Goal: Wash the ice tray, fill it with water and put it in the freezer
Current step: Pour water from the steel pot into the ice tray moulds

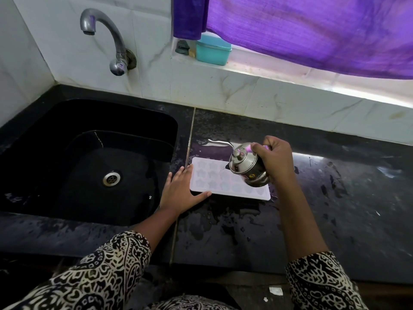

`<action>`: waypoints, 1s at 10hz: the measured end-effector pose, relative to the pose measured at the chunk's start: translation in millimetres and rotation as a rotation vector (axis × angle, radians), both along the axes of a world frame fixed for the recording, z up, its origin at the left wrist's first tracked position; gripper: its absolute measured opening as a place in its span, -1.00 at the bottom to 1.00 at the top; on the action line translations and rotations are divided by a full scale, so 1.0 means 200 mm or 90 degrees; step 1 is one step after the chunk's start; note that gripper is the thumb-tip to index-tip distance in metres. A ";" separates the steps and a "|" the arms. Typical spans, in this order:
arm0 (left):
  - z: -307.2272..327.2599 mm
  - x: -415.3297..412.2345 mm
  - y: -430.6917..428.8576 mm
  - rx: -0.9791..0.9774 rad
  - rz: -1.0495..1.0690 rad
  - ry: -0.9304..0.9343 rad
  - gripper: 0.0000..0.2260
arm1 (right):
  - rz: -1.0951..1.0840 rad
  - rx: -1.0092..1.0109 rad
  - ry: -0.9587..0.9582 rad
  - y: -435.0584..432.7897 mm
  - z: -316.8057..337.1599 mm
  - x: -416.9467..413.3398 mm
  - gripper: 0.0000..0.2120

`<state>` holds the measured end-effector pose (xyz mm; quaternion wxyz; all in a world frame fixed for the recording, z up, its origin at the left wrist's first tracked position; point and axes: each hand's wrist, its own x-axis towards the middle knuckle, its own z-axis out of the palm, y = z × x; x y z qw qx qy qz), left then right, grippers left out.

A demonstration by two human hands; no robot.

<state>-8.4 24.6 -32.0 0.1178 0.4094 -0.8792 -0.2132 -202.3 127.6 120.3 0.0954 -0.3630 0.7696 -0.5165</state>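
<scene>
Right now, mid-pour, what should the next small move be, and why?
Probably shift the steel kettle in the right hand along the ice tray to other cells: it is tilted over the tray's middle, while the left hand steadies its left edge.

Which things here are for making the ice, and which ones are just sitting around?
For the job:
ice tray
steel kettle, tipped over the tray by the right hand
left hand, steadying the tray's edge
tap and sink, probably for the washing

Just sitting around:
teal box on the sill
purple curtain
</scene>
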 end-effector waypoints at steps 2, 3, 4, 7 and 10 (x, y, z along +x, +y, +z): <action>0.00 0.00 0.00 0.004 0.000 0.001 -0.06 | 0.003 0.000 -0.008 -0.01 0.01 0.00 -0.64; 0.00 0.00 0.00 0.000 0.000 -0.002 -0.05 | 0.007 -0.002 0.001 -0.01 0.01 0.00 -0.65; 0.00 0.00 0.00 -0.001 -0.002 -0.005 -0.05 | 0.007 -0.003 0.006 -0.01 0.02 0.00 -0.66; 0.00 0.00 -0.01 -0.003 0.000 -0.009 -0.06 | -0.036 -0.065 -0.122 0.02 0.00 -0.02 -0.63; -0.02 -0.01 -0.01 -0.002 -0.002 -0.003 -0.02 | -0.131 -0.169 -0.293 0.11 -0.07 -0.07 -0.64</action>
